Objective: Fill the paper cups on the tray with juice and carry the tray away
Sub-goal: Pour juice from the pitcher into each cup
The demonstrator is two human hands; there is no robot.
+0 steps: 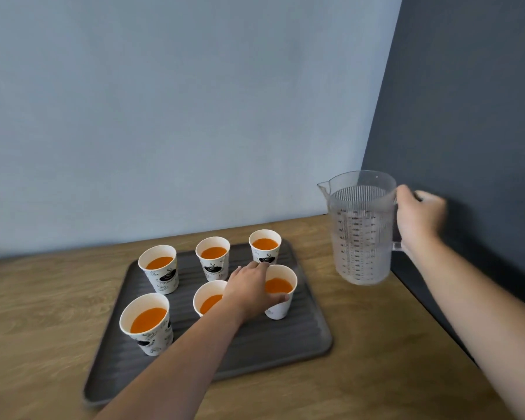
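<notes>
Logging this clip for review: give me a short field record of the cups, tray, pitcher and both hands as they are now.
cups: six paper cups on the tray, all holding orange juice
near-right cup: left hand rests on its rim
pitcher: clear, looks empty, held upright above the table to the right of the tray
right hand: closed on the pitcher handle
tray: flat on the table, not lifted

— On the tray?
— Six white printed cups (215, 258), upright in two rows, each holding orange juice (148, 319). The dark ribbed tray (273, 344) lies flat on the table.
— The jug?
— Clear jug (359, 234), empty, upright above the table's right edge.
</notes>
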